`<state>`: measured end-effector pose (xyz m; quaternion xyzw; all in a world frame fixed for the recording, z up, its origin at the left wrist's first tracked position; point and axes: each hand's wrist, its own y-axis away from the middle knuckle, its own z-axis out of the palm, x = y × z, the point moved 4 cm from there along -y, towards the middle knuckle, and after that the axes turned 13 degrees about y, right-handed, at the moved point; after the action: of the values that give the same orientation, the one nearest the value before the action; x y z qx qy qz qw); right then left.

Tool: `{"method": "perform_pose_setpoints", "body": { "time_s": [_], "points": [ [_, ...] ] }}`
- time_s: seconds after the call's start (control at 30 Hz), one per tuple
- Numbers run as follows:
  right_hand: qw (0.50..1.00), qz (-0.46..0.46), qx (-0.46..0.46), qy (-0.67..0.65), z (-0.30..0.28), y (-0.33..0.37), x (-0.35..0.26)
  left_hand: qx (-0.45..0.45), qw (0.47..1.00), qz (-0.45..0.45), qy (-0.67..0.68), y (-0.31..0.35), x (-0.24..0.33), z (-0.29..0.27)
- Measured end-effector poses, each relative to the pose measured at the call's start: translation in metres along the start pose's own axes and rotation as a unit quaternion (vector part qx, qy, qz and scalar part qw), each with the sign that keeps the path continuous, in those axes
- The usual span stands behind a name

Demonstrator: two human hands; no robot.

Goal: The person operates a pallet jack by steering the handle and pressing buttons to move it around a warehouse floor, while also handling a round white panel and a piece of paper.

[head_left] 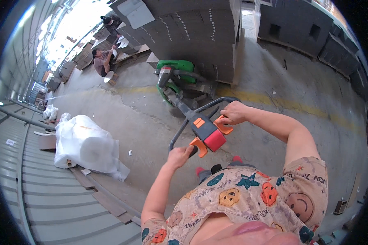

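Both my hands are on the control handle of a green electric pallet truck [185,71]. My left hand [180,157] is closed round the left grip, beside an orange thumb control. On the right grip, my right hand [234,113] is wrapped near the other orange control. Between them sits the dark handle head [201,125] with orange buttons and a red end block [215,140]. The handle's tiller slopes toward me from the truck body. Just beyond the truck stands a tall stack of dark grey cardboard [192,28]; the forks are hidden.
Two people, one crouching [102,63] and one behind [110,24], are beside stacked cardboard at the far left. A big roll of white plastic wrap [90,141] lies left by the corrugated metal wall [49,196]. More dark stacks [298,30] stand far right. A yellow line [282,103] crosses the concrete.
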<state>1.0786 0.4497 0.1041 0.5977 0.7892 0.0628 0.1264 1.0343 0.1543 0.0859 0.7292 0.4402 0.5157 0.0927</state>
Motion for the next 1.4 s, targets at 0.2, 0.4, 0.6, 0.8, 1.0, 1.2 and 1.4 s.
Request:
{"method": "perform_pose_setpoints", "body": {
  "time_s": [0.2,0.4,0.6,0.8,1.0,1.2,1.4],
  "points": [
    [0.999,0.026,-0.028,0.016,-0.023,-0.043,-0.026,0.163,0.964,0.121,-0.172,-0.012,-0.020,-0.073],
    [0.992,0.116,-0.045,-0.022,-0.029,-0.068,-0.046,0.362,0.882,0.228,-0.198,-0.046,-0.045,-0.113],
    [0.982,0.174,-0.045,-0.057,-0.017,-0.080,-0.037,0.361,0.858,0.309,-0.196,-0.085,-0.039,-0.138],
    [0.979,0.195,-0.020,-0.060,-0.025,-0.047,-0.031,0.326,0.863,0.345,-0.174,-0.092,-0.015,-0.139],
    [0.974,0.187,-0.083,-0.092,-0.047,-0.054,-0.023,0.293,0.855,0.399,-0.153,-0.115,-0.006,-0.151],
    [0.956,0.237,-0.100,-0.141,-0.061,-0.252,-0.073,0.276,0.858,0.411,-0.136,-0.187,-0.105,-0.330],
    [0.940,0.324,0.013,-0.110,-0.084,-0.474,-0.105,0.178,0.849,0.488,-0.101,-0.316,-0.183,-0.540]
  ]
}}
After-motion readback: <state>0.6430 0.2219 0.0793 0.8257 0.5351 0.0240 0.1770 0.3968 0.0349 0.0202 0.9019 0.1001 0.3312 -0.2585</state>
